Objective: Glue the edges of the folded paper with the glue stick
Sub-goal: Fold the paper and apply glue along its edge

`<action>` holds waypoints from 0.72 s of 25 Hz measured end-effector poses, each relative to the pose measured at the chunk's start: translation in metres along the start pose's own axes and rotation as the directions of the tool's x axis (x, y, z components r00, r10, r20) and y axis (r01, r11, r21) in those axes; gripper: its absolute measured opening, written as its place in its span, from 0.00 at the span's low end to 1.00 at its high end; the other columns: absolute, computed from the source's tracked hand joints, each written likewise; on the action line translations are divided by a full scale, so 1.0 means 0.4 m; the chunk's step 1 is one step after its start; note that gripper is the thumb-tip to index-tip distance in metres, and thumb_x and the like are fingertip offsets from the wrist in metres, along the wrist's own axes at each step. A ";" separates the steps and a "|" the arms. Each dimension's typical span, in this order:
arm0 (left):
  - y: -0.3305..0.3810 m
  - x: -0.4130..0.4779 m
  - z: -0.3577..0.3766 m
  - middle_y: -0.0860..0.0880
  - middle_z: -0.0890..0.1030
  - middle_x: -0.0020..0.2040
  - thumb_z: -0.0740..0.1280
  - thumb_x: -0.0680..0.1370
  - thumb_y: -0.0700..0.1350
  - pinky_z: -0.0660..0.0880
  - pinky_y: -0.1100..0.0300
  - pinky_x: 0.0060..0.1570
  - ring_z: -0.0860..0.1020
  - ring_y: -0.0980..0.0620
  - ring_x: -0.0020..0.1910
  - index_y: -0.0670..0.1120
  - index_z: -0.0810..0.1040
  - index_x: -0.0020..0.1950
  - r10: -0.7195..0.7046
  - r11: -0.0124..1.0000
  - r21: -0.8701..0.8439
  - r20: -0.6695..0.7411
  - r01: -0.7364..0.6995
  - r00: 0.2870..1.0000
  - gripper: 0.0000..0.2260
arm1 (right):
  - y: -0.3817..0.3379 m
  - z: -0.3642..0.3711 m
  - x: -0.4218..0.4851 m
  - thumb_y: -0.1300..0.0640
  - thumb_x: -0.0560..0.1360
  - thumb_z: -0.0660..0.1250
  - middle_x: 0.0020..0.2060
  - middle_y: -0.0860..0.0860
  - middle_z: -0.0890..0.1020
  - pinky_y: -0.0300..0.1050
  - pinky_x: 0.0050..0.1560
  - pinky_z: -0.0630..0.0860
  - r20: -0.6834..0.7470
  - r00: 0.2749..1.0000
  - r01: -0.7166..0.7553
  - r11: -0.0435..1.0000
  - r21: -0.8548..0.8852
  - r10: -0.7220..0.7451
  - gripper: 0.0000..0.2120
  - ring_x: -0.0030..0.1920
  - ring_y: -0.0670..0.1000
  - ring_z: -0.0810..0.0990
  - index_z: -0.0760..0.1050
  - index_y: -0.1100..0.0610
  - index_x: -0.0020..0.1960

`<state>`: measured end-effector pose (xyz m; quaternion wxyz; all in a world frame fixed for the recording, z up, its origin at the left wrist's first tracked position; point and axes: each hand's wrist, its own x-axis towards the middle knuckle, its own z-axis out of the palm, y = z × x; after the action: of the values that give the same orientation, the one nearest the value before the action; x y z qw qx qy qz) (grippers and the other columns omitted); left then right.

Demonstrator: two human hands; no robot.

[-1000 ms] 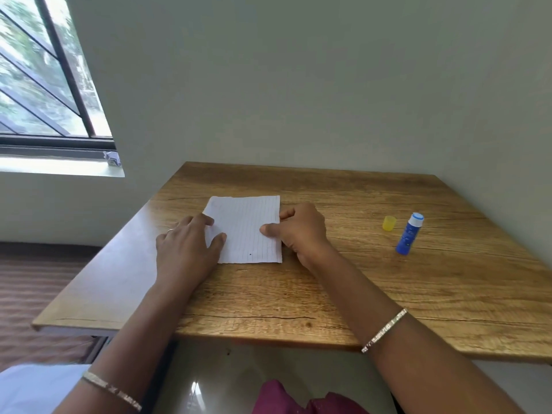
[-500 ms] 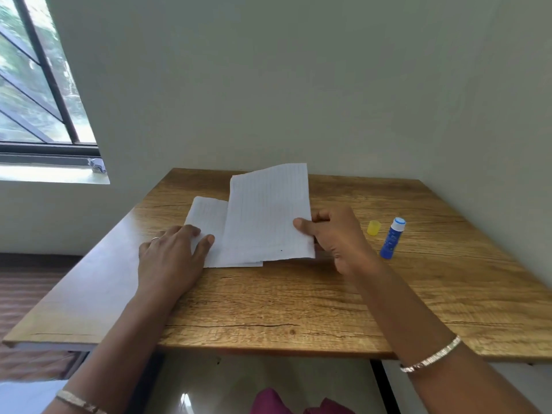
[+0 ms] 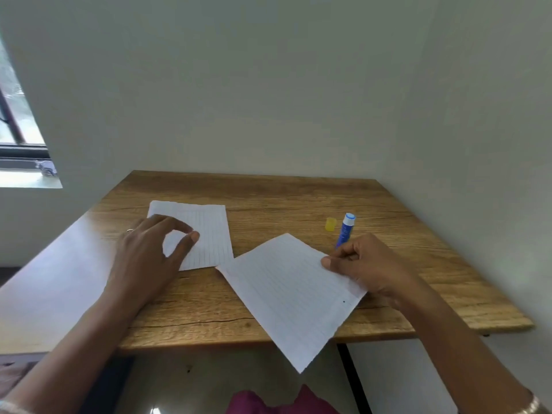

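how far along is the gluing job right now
Barely started. Ready: the glue stick stands uncapped, its yellow cap beside it on the table. In hand: the right hand pinches one lined sheet, its corner hanging past the table's edge; the left hand rests on the other sheet. Left: picking up the glue stick and gluing every edge.

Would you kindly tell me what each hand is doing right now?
Left hand: open, fingers curled above the paper on the table, holding nothing.
Right hand: closed, pinching the lifted sheet.
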<state>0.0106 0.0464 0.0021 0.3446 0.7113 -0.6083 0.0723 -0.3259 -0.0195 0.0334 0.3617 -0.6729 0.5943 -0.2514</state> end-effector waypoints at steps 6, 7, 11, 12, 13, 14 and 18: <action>0.079 -0.044 0.039 0.57 0.81 0.61 0.59 0.78 0.66 0.70 0.49 0.57 0.75 0.53 0.64 0.59 0.83 0.57 0.376 0.926 -0.050 0.181 -0.373 0.909 0.19 | 0.045 -0.009 -0.014 0.45 0.71 0.77 0.39 0.45 0.83 0.39 0.37 0.72 -0.256 0.966 0.000 0.992 -0.126 -0.033 0.10 0.40 0.44 0.80 0.85 0.51 0.42; 0.083 -0.047 0.046 0.58 0.81 0.61 0.57 0.78 0.67 0.68 0.51 0.57 0.75 0.54 0.64 0.61 0.83 0.58 0.403 0.914 -0.035 0.212 -0.405 0.890 0.20 | 0.050 -0.015 -0.016 0.44 0.71 0.77 0.37 0.43 0.83 0.39 0.36 0.71 -0.300 0.953 0.003 0.987 -0.158 -0.050 0.11 0.39 0.43 0.79 0.84 0.51 0.41; 0.081 -0.046 0.057 0.62 0.81 0.60 0.55 0.78 0.68 0.67 0.54 0.57 0.73 0.57 0.65 0.63 0.82 0.59 0.420 0.903 -0.023 0.265 -0.430 0.868 0.20 | 0.062 -0.034 0.011 0.45 0.71 0.77 0.40 0.43 0.82 0.39 0.38 0.73 -0.435 0.896 0.040 0.992 -0.118 -0.087 0.13 0.40 0.42 0.79 0.82 0.51 0.50; 0.080 -0.046 0.058 0.61 0.81 0.60 0.56 0.78 0.67 0.67 0.55 0.56 0.74 0.56 0.65 0.63 0.82 0.59 0.423 0.902 -0.031 0.262 -0.430 0.867 0.20 | 0.060 -0.031 0.025 0.46 0.70 0.78 0.43 0.44 0.83 0.39 0.41 0.74 -0.436 0.894 0.071 0.994 -0.088 -0.102 0.16 0.43 0.43 0.80 0.81 0.51 0.54; 0.079 -0.046 0.058 0.61 0.81 0.60 0.56 0.78 0.67 0.67 0.55 0.55 0.74 0.56 0.64 0.62 0.82 0.59 0.427 0.900 -0.036 0.258 -0.433 0.866 0.20 | 0.059 -0.025 0.039 0.47 0.70 0.79 0.46 0.45 0.83 0.39 0.43 0.75 -0.432 0.894 0.103 0.993 -0.065 -0.121 0.19 0.45 0.44 0.81 0.80 0.51 0.58; 0.080 -0.047 0.058 0.61 0.82 0.60 0.56 0.79 0.66 0.67 0.55 0.54 0.74 0.56 0.64 0.62 0.83 0.59 0.433 0.898 -0.036 0.251 -0.438 0.866 0.20 | 0.058 -0.016 0.053 0.47 0.70 0.79 0.47 0.45 0.83 0.38 0.44 0.75 -0.430 0.892 0.131 0.990 -0.050 -0.139 0.21 0.47 0.45 0.81 0.80 0.52 0.60; 0.083 -0.050 0.058 0.60 0.81 0.60 0.55 0.79 0.67 0.69 0.53 0.56 0.74 0.56 0.65 0.63 0.82 0.59 0.433 0.898 -0.031 0.233 -0.439 0.871 0.21 | 0.056 0.008 0.085 0.49 0.72 0.77 0.43 0.43 0.81 0.36 0.45 0.75 -0.444 0.880 0.186 0.983 0.001 -0.166 0.17 0.43 0.40 0.77 0.82 0.54 0.58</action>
<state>-0.0320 0.0485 -0.0126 0.2374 0.5630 -0.7884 0.0709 -0.3316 -0.0529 0.0109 0.2077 -0.6412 0.5916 -0.4424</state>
